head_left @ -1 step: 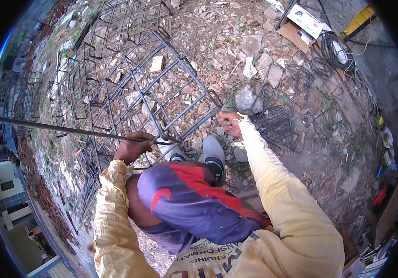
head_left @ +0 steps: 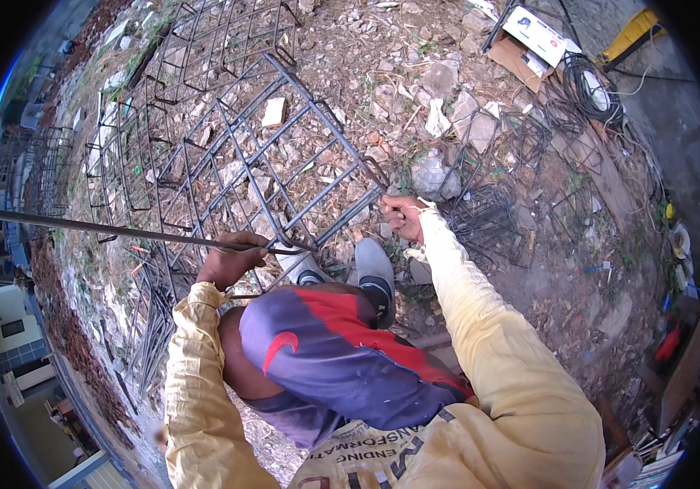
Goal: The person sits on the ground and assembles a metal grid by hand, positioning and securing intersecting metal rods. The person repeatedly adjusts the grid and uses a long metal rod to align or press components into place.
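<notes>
My left hand [head_left: 234, 259] is closed round a long steel rebar rod [head_left: 89, 227], which runs out to the far left and ends in a bent hook just right of my fingers. In front of me a rebar mesh [head_left: 272, 167] of crossed bars with hooked ends lies tilted over the rubble. My right hand [head_left: 403, 216] is closed at the mesh's right corner, fingers curled on the bar end there; the fingertips are partly hidden. Both my shoes [head_left: 374, 262] stand at the mesh's near edge.
More bent rebar frames [head_left: 125, 155] stand at the left and far side. Stones [head_left: 437, 177] cover the ground. At right lie a wire bundle [head_left: 484, 213], coiled cable [head_left: 588, 90], an opened cardboard box [head_left: 521, 61] and a plank [head_left: 607, 167].
</notes>
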Motion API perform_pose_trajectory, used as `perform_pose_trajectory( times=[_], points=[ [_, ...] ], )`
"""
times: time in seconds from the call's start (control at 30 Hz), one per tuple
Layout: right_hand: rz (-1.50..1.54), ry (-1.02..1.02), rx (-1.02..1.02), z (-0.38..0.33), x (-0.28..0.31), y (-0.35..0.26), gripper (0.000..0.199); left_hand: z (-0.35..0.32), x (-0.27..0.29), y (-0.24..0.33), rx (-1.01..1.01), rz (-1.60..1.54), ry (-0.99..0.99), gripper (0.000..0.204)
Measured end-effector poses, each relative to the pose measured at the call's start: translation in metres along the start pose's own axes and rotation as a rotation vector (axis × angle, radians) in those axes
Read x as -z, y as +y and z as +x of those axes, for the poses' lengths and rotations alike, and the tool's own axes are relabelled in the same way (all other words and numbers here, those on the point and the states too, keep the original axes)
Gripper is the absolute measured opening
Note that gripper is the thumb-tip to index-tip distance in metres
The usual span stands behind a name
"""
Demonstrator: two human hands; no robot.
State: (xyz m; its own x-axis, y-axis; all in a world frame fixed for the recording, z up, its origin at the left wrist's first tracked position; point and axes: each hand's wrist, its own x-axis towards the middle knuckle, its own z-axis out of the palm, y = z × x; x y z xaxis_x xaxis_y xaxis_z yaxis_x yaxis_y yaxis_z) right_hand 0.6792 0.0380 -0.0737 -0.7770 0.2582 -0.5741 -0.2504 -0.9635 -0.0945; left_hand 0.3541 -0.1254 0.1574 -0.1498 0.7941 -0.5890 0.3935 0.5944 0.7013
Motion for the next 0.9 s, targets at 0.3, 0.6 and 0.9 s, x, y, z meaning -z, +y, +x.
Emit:
perform_pose_trajectory(
  times=[0.3, 0.6, 0.9],
  points=[
    [-1.429, 0.629, 0.831, -0.053, -0.027, -0.007, 0.03, -0.008, -0.005, 0.002, 0.053, -0.099, 0.016, 0.019],
    [-1.71, 0.815, 0.169, -0.09, 0.044, 0.11, 0.032, 0.007, -0.008, 0.016, 0.038, -0.018, 0.025, 0.019],
    [-1.274, 1.191, -0.564, -0.033, 0.206, 0.081, 0.063, 0.003, 0.003, 0.014, 0.099, -0.104, 0.065, 0.02]
  ],
)
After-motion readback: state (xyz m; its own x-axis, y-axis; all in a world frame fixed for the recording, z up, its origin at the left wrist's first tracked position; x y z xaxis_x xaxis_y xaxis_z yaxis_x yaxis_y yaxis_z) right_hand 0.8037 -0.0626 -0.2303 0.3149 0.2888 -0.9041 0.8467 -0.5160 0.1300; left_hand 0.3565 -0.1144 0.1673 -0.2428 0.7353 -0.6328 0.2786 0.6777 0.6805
